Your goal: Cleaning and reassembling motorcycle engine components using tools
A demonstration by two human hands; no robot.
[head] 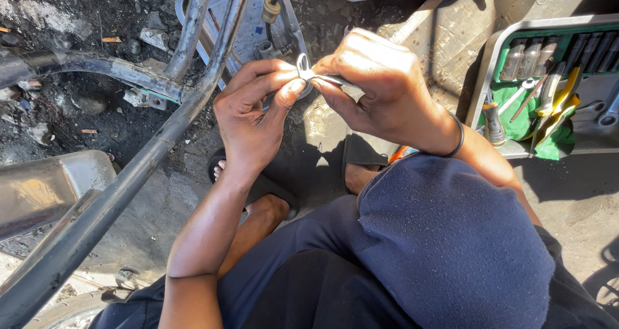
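Nearest: person's knees in dark blue cloth, sandalled feet on the ground below the hands. Left hand (pixel 255 119) and right hand (pixel 380 87) meet over a small metal ring clamp (pixel 304 68). Left grip: thumb and forefinger pinching the ring's left side. Right grip: fingers pressed together on the flat strap end. Clamp's long axis runs roughly left-right, ring end pointing toward the frame tube (pixel 129 174), strap tail hidden under the right hand.

Frame tube runs diagonally just left of the clamp, close to the left knuckles; tight there. Open ground directly below the clamp. Right of the clamp, well apart: grey tool tray (pixel 500 51) with green lining, holding sockets, pliers and a screwdriver. Beyond the clamp: metal plate (pixel 248 29) with a cable, dirt ground (pixel 77 13).
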